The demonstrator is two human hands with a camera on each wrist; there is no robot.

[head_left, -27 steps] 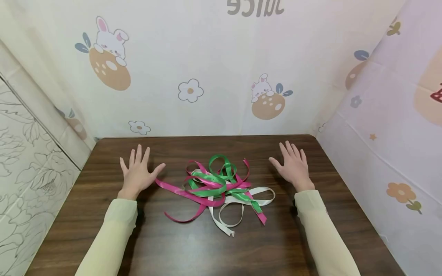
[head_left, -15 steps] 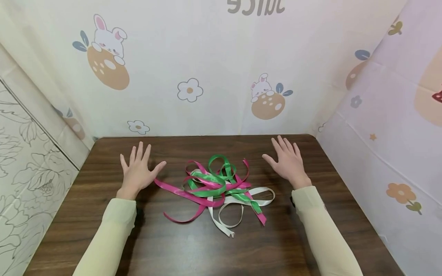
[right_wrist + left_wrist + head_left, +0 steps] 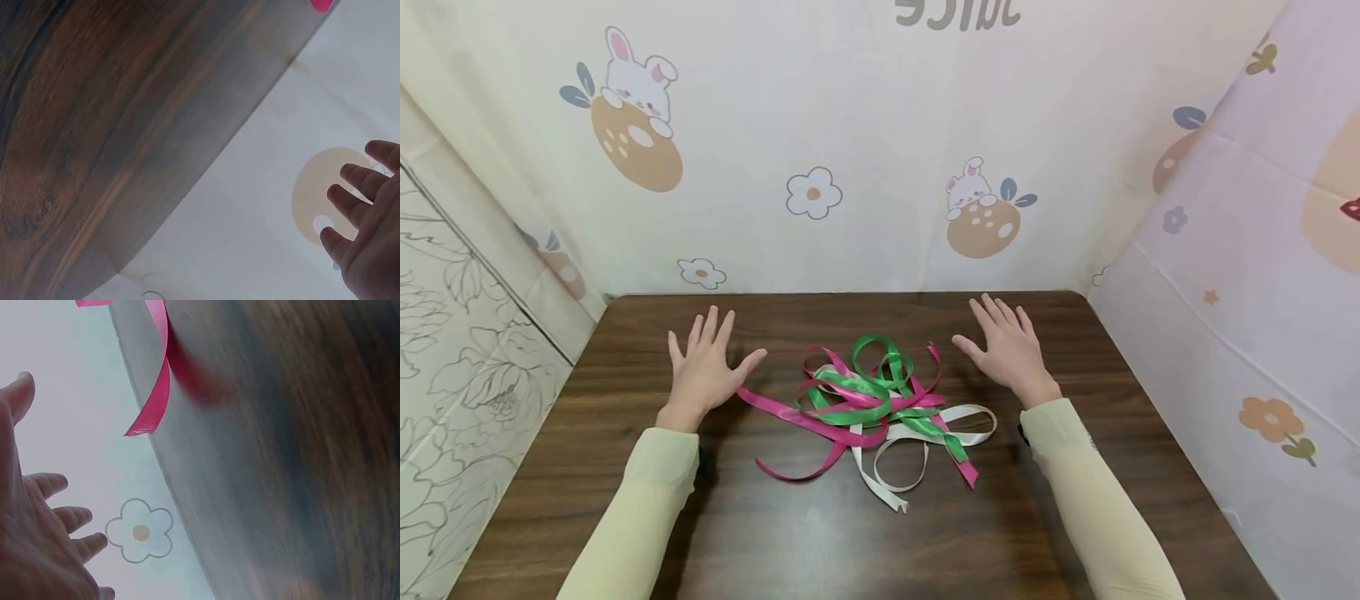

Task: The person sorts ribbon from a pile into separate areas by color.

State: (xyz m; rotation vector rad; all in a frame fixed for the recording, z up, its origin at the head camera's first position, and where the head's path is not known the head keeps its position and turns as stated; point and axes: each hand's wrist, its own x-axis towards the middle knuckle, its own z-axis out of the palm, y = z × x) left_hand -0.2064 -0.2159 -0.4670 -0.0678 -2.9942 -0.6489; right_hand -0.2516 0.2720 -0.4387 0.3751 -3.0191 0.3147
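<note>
A loose tangle of satin ribbons lies mid-table in the head view: a green ribbon, a pink ribbon and a white ribbon, looped over one another. My left hand is spread out left of the tangle, its thumb near the pink ribbon's left end. In the left wrist view a pink ribbon end curls beyond that hand. On the other side my right hand, fingers extended, hovers or rests beyond the white loop; which one, I cannot tell. Neither hand holds anything.
The ribbons lie on a dark wood-grain table with rounded far corners. Behind it hangs a pale curtain printed with rabbits and flowers. Another printed cloth borders the right, and a floral panel the left.
My right hand has moved left, toward the ribbons, and slightly farther from me. The left hand has shifted a little to the right. The ribbons lie as before.
</note>
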